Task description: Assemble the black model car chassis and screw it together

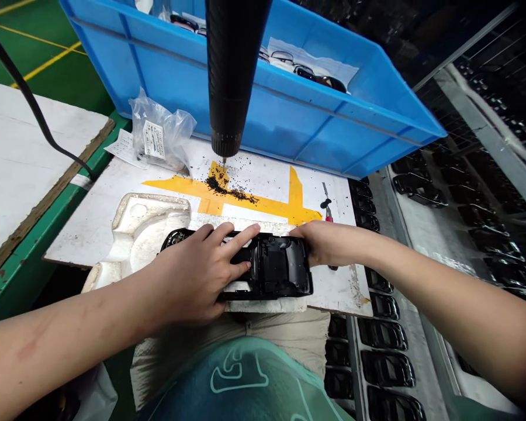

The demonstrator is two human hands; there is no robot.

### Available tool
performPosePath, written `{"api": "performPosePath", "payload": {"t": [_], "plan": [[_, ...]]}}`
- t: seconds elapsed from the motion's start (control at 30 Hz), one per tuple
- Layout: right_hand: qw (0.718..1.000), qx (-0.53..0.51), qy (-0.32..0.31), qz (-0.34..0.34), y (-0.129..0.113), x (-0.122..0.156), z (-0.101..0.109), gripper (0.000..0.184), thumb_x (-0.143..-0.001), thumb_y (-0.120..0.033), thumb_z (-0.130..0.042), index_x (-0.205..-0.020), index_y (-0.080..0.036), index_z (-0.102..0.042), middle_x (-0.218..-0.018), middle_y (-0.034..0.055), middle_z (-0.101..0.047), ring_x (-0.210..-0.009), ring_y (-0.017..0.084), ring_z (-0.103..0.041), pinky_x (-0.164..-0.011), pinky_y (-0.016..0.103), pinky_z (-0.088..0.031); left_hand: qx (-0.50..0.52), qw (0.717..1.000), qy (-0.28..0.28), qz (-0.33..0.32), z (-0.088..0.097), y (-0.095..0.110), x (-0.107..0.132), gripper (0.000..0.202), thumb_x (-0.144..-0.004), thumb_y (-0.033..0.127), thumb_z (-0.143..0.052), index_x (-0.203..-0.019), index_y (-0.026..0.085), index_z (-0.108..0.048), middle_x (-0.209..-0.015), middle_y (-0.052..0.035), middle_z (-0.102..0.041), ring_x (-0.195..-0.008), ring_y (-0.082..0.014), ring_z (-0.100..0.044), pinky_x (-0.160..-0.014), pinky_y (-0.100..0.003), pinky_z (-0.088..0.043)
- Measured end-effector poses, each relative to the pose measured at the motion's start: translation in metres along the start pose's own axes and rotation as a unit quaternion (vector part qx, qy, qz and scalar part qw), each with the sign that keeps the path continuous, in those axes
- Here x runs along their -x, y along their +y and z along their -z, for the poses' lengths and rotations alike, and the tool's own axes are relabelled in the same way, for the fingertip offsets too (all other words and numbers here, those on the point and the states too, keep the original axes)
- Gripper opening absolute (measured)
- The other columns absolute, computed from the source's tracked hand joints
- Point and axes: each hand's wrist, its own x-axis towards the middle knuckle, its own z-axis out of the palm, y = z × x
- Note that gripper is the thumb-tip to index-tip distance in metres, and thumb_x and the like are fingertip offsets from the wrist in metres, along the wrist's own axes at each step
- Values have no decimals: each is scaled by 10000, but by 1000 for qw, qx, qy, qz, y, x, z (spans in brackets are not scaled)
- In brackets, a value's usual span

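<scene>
A black toy car body shell (280,266) lies with its hollow underside up on a white foam block (284,305) in front of me. Across its left part rests my left hand (214,260), fingers spread over the far edge and the thumb on the inside, holding it down. My right hand (318,241) grips the shell's right end; its fingertips are partly hidden. Beyond the shell a black electric screwdriver (230,76) hangs upright, its bit (224,164) above a scatter of small black screws (219,186) on the white board.
Yellow tape (267,204) crosses the white board (92,234). A blue crate (289,111) with car parts stands behind. Left are a labelled plastic bag (158,137) and a moulded foam piece (151,204). A red-handled tool (328,211) lies right, near racks of black car shells (388,368).
</scene>
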Motion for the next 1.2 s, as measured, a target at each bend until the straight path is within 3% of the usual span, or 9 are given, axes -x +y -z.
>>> {"api": "performPosePath", "payload": {"t": [0.1, 0.2, 0.3, 0.43, 0.6, 0.77, 0.87, 0.97, 1.2], "plan": [[992, 85, -88, -16, -8, 4, 11, 213, -499, -116, -799, -610, -215, -647, -510, -47, -588, -427, 107, -470, -407, 232, -310, -14, 1000, -14, 0, -2, 1, -2, 594, -728, 450, -720, -1268, 217, -634, -1636, -146, -193, -1321, -446, -422, -996, -530, -402], [986, 136, -94, -22, -13, 15, 23, 193, -633, -149, -725, -804, -225, -679, -697, -6, -670, -516, 145, -551, -448, 259, -377, -10, 1000, -15, -6, -4, 0, -2, 574, -738, 441, -701, -1256, 203, -636, -1637, -163, -173, -1323, -445, -414, -987, -531, -407], [985, 166, 15, 38, -19, 28, 17, 276, -819, -278, -641, -1093, -246, -644, -1026, 52, -696, -835, 229, -658, -689, 348, -524, -1, 1000, 3, -14, -7, -2, -1, 567, -733, 444, -701, -1242, 201, -643, -1634, -165, -186, -1317, -446, -417, -995, -539, -399], [958, 149, 148, 193, -27, 40, -29, 345, -952, -432, -559, -1240, -243, -557, -1352, 114, -548, -1268, 286, -512, -1055, 495, -438, 0, 1000, 14, -10, -12, -2, -1, 573, -730, 468, -707, -1246, 228, -640, -1630, -157, -206, -1326, -451, -408, -983, -552, -402], [933, 168, 209, 241, -21, 46, -73, 530, -889, -546, -629, -1271, -202, -501, -1470, 196, -395, -1376, 356, -366, -1086, 581, -380, -3, 1000, 5, -6, -13, -2, -2, 581, -730, 482, -699, -1248, 224, -643, -1630, -172, -193, -1329, -458, -397, -963, -574, -413], [925, 144, 252, 245, -11, 43, -56, 424, -932, -482, -592, -1247, -208, -518, -1386, 164, -494, -1301, 317, -459, -1066, 527, -402, -1, 1000, -9, -2, -8, -1, -1, 592, -749, 483, -698, -1268, 207, -635, -1627, -171, -210, -1334, -446, -404, -967, -556, -431], [935, 122, 274, 188, -16, 23, -30, 292, -956, -405, -560, -1170, -207, -567, -1231, 123, -610, -1168, 273, -567, -1006, 462, -453, -1, 1000, -3, -4, -8, -2, -2, 590, -745, 480, -701, -1263, 206, -640, -1628, -176, -201, -1333, -455, -401, -961, -569, -436], [963, 126, 215, 100, -24, -18, -6, 304, -934, -375, -583, -1181, -198, -594, -1080, 89, -665, -916, 220, -640, -859, 383, -505, 0, 1000, -4, -4, -9, -2, -2, 583, -745, 489, -700, -1256, 214, -647, -1630, -172, -198, -1326, -454, -412, -968, -574, -434], [972, 186, 90, 110, -46, -107, 8, 330, -764, -350, -769, -1032, -184, -672, -965, 56, -649, -808, 183, -576, -716, 289, -424, -5, 1000, 27, -4, -18, -2, 0, 617, -729, 521, -699, -1263, 216, -641, -1627, -178, -203, -1333, -464, -403, -989, -587, -405]]}}
